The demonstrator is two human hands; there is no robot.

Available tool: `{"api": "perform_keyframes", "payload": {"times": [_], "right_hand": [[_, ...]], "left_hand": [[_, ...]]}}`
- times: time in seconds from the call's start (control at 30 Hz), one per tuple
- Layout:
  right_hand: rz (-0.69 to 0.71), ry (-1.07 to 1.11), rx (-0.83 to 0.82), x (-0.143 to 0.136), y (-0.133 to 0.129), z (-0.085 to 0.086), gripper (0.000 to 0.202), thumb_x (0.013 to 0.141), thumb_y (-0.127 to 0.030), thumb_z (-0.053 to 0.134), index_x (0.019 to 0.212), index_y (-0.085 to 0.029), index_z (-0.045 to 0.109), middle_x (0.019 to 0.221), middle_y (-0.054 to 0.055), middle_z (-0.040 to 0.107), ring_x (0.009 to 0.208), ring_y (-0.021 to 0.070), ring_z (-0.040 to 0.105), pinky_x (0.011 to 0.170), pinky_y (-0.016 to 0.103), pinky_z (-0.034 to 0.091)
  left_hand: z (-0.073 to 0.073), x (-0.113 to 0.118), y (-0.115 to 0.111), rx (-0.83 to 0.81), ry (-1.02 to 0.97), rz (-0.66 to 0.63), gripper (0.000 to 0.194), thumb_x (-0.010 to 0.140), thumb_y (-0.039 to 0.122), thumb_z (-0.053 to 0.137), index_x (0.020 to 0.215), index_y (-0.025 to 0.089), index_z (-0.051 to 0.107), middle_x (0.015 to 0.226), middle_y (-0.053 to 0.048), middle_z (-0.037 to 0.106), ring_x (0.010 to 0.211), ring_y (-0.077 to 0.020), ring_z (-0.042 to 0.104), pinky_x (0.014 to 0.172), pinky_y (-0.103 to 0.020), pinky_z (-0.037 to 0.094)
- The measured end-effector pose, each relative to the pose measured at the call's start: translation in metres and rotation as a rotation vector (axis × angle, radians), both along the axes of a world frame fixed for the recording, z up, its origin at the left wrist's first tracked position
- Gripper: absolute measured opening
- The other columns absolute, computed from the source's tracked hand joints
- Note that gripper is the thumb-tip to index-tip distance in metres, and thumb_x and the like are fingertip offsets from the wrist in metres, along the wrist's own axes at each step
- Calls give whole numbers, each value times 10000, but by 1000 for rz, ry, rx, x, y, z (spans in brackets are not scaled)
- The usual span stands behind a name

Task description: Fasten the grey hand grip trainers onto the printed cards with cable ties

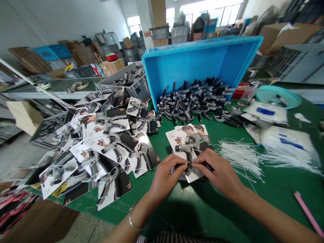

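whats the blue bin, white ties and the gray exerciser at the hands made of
Blue bin: probably molded plastic; smooth, satiny walls. White ties: likely plastic; thin, smooth-looking strands. Gray exerciser: seemingly satin plastic frame, softly reflecting; coil probably metal, silvery.

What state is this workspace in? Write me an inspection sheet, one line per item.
Surface: green tabletop, heavily loaded.
Job's things: hand exerciser on printed cards before the person; carded exercisers piled left; loose exercisers at the blue bin; loose zip ties right.
Clutter: plastic bags, turquoise tray, pink object.
Hands: left hand and right hand apparently pinch a thin white tie at the hand exerciser.
Cables: nothing clearly seen.
Surroundings: grey crates, cardboard boxes, another person beyond the bin.
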State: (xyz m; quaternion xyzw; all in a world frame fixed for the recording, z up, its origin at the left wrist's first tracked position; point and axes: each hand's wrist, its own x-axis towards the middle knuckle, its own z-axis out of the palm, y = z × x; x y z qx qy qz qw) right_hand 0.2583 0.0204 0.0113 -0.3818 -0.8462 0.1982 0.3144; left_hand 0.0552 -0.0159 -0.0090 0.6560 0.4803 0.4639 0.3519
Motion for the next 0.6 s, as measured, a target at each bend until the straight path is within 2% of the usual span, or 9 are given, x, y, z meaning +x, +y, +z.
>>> {"api": "perform_keyframes", "payload": {"times": [0.1,0.27,0.6], "right_hand": [[81,-92,43,2,2,6,137,978,-242,570,867,-193,633,840,48,650,834,203,566,758,333,459],[112,-258,149,5,4,17,244,1006,-205,472,858,-169,663,841,95,630,857,234,540,762,372,455],[156,-283,185,7,7,15,230,1001,-179,467,887,-161,666,851,93,624,830,224,512,754,371,455]], "left_hand": [[2,-1,-1,-18,-1,-12,91,911,208,661,921,178,746,904,-46,703,897,-167,649,843,-270,497],[5,-1,0,-49,-5,-24,104,919,229,650,908,184,742,910,-48,709,900,-174,650,843,-281,502],[6,2,2,-59,16,-46,102,917,211,650,926,192,750,911,-38,714,895,-166,652,847,-268,487]]}}
